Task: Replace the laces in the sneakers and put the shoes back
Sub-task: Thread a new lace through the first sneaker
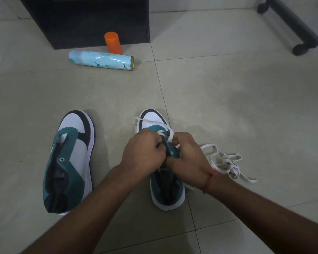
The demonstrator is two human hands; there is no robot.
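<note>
Two bare forearms reach up from the bottom edge of the frame and meet a little right of centre, over the nearer sneaker (166,187), which stands on the pale tiled floor (228,88) with its toe pointing toward the top of the frame. That sneaker is teal around the ankle and lace area, with a dark lining, a white toe panel edged in dark trim and a white sole. The left hand (142,153) has its fingers curled in and pinches the teal eyelet flap of the shoe; the right hand (186,158), with a red thread band (210,178) at the wrist, curls its fingers around the other side of the flap, touching the left hand's fingers. A flat white lace (165,133) loops through the front eyelets just above the hands and trails off the toe to the left. A loose tangle of white laces (226,162) lies on the tiles just right of the right wrist. At left of centre the second sneaker (70,160) lies apart, same colours, unlaced, its eyelets bare and tongue open. Farther up, at upper left, a light blue spray can (101,60) lies on its side, with an orange cap (112,42) upright behind it against a dark cabinet (92,17). A black furniture leg (292,24) crosses the upper right corner.
</note>
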